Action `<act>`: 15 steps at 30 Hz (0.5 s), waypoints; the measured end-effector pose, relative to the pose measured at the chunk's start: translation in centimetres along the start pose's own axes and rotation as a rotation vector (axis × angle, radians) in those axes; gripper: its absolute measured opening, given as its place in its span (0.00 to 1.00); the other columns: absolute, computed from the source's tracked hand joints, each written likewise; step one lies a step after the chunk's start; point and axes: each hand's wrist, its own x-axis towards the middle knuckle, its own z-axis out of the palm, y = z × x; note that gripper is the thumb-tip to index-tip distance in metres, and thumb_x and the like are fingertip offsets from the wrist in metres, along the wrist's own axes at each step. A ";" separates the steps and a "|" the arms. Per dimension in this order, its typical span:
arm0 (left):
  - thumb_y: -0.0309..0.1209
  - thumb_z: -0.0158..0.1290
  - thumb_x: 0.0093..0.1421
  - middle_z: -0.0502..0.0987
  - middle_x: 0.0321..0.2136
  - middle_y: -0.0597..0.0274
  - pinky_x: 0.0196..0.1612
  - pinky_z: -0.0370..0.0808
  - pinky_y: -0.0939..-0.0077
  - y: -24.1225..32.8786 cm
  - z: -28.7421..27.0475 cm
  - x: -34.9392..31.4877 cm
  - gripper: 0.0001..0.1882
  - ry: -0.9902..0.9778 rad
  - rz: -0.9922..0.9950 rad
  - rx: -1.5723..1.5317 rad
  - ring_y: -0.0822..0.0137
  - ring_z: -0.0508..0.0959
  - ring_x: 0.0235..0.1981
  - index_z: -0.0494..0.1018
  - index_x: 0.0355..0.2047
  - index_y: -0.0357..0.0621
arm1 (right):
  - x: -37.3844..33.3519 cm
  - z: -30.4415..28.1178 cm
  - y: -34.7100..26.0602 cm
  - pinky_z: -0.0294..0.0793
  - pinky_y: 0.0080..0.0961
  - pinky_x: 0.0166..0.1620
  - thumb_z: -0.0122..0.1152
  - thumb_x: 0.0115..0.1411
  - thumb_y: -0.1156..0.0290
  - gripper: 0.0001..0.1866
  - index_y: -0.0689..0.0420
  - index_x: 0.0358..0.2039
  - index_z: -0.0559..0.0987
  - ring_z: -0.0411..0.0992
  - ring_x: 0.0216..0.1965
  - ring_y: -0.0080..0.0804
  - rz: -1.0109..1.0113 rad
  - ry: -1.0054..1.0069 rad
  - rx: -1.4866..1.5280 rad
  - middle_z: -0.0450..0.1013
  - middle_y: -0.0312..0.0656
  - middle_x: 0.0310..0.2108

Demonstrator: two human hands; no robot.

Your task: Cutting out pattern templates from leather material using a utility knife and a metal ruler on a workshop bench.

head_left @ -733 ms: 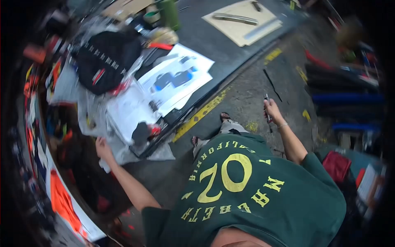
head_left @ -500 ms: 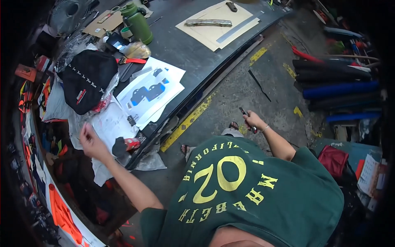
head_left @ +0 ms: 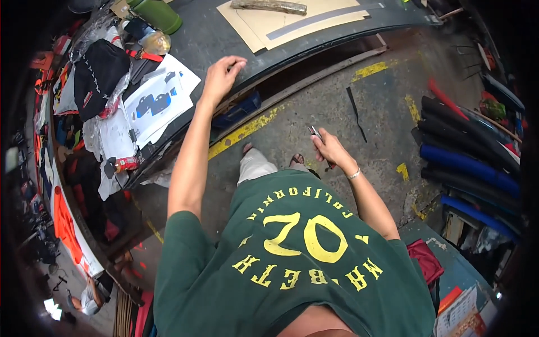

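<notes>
Silver-tipped hand tool [head_left: 313, 131] sits gripped in the right hand [head_left: 331, 148] above the grey concrete floor [head_left: 387, 106]; the left hand [head_left: 220, 80], loosely bent, seemingly empty, hovers near the dark, flat tabletop [head_left: 205, 36]. Sound handling favours a tip angled off the body.

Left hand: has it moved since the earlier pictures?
Yes. Judged against the printed sheet on the table, the left hand has gone from its lower left to its upper right, nearer the beige sheets.
</notes>
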 end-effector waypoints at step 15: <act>0.40 0.54 0.70 0.78 0.53 0.65 0.64 0.68 0.57 -7.0 6.3 11.0 0.14 -0.070 0.514 0.318 0.54 0.71 0.62 0.81 0.53 0.58 | 8.4 -0.7 -11.0 0.75 0.48 0.39 0.50 0.74 0.63 0.12 0.59 0.48 0.67 0.76 0.36 0.61 -0.331 0.400 -0.288 0.74 0.58 0.33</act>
